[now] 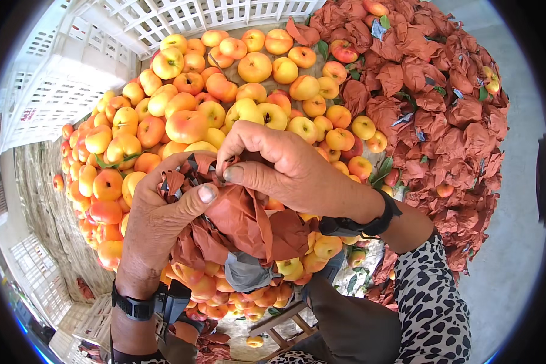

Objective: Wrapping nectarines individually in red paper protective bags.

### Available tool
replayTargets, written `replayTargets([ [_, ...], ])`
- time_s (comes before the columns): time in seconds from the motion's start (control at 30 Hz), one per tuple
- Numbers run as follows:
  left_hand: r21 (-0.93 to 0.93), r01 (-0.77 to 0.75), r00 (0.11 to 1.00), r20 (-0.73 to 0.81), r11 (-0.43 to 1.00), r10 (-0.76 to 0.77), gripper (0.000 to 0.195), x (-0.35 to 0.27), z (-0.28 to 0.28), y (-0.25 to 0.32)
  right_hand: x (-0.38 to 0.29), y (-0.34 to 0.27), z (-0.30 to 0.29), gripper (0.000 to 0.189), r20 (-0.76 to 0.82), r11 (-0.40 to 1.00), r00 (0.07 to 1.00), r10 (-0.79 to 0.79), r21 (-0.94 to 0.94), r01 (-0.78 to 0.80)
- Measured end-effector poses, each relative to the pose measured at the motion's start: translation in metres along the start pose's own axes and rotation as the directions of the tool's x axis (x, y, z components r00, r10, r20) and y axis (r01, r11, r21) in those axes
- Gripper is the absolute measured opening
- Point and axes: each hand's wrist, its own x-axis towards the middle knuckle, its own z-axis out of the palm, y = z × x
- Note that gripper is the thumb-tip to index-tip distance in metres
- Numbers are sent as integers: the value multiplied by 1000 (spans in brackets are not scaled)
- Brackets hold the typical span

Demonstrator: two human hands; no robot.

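My left hand (164,204) grips a bunch of crumpled reddish-brown paper bags (241,218), its thumb lying over them. The dark inner side of some paper shows at the top and the grey side hangs below. My right hand (273,168) pinches the upper edge of the same bunch between thumb and forefinger. Whether a fruit is inside the paper cannot be seen. Around and beneath both hands lies a large heap of yellow-orange flat peaches (186,126), unwrapped. To the right is a big pile of fruit wrapped in reddish-brown paper (441,123), with leaves among it.
White plastic crates (59,91) stand at the upper left, and more crates (41,268) at the lower left. A wooden stool or frame (282,327) is near my legs (350,314). A loose scrap of brown paper (85,288) lies on the floor covering at the left.
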Motion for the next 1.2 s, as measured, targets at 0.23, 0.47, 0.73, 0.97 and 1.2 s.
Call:
replayTargets([
  [0.23,-459,-101,946,-319,883,-57,15,8,-10,14,-1,10,-17,16,28,897,994,108,429,-110],
  [0.47,25,-201,948,-248,979,201,21,1,-34,49,2,58,-78,37,-350,979,919,182,-27,-204],
  [0.73,659,-289,891,-80,694,447,18,7,-21,45,-3,70,-236,44,-494,139,606,-623,-833,-536],
  [0.97,580,-238,889,-194,779,416,15,16,-19,50,18,72,-256,27,-670,344,621,-406,-742,-575],
  [1.2,-45,-157,986,54,987,160,38,15,13,15,-10,55,-167,22,-603,802,788,122,528,280],
])
